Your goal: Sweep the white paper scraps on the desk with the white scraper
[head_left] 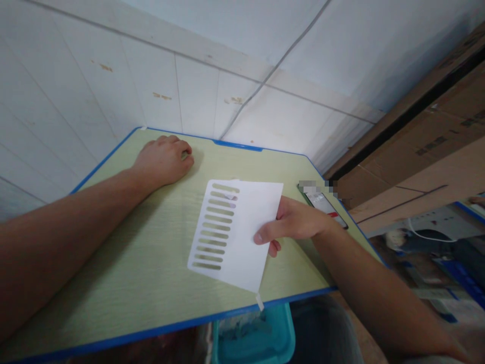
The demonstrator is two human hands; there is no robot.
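Observation:
A white card (253,227) with a column of rounded slots cut along its left side is in my right hand (290,220). The thumb presses on its face near the right edge and the fingers are behind it. The card appears to be raised a little over the pale green tabletop (151,263), which shows through most slots. A small faint mark is visible through the upper slots. Toward the far left corner of the table, my left hand (164,157) rests with its fingers curled in. Its fingertips are partly hidden, and nothing can be seen in it.
A phone (323,205) lies at the table's right edge, beyond my right wrist. A teal bin (278,336) stands below the front edge. Cardboard boxes (424,136) lean at the right. A grey cable (273,71) runs down the white wall behind the table.

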